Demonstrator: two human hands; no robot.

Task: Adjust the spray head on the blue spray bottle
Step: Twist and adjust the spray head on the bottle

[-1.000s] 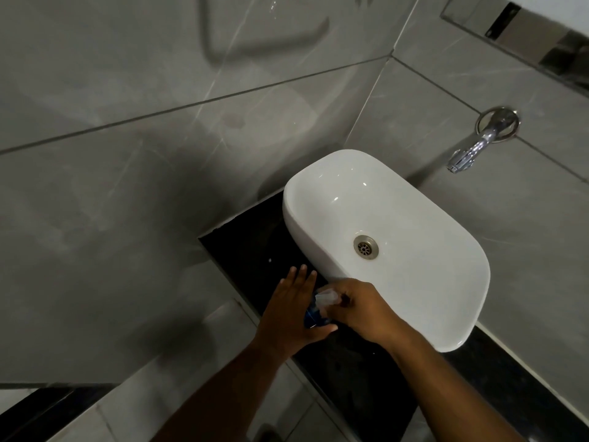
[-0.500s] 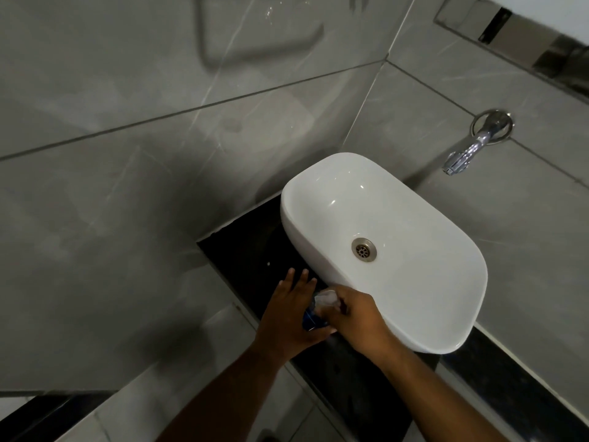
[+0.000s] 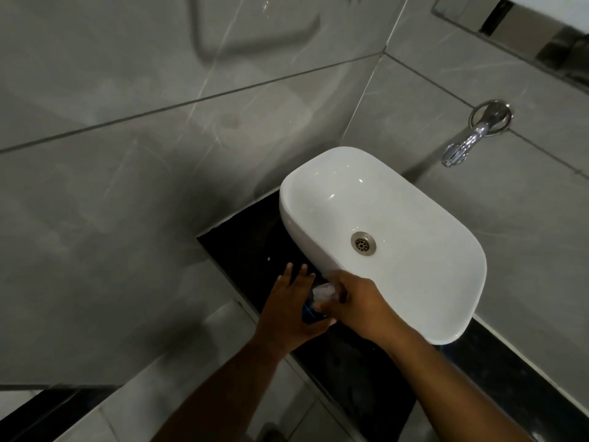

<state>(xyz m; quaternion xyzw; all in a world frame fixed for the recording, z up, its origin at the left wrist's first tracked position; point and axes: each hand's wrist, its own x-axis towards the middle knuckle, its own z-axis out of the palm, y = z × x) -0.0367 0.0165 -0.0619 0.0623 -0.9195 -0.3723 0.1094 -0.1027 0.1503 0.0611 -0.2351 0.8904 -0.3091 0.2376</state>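
Bottle [image 3: 308, 311] is seen only as a small blue patch between two hands, on or just above the black counter [image 3: 248, 244] and close against the outer wall of the white basin [image 3: 414, 314]; whether its base rests on the counter cannot be told. At left, the left hand [image 3: 288, 309] is laid against the bottle's side, its fingers [image 3: 294, 275] nearly straight and spread, the thumb brought round below the blue body; the bottle is braced rather than gripped all round. At centre, the pale spray head [image 3: 323, 291] shows as a whitish blur. At right, the right hand [image 3: 357, 306] is curled over that head, its fingers bent closed upon it; the exact contact points are hidden by the knuckles. A chrome tap [image 3: 462, 145] projects from the wall, well apart from the work.

Risks are judged as follows. With so loose a brace at left, the bottle may be spun along with the head, so that no adjustment is made. Should the trigger be pressed by the closed right fingers, liquid may be discharged toward the basin or wall. If the head is unscrewed too far, leakage may follow. A knock against the basin wall may tip the bottle.
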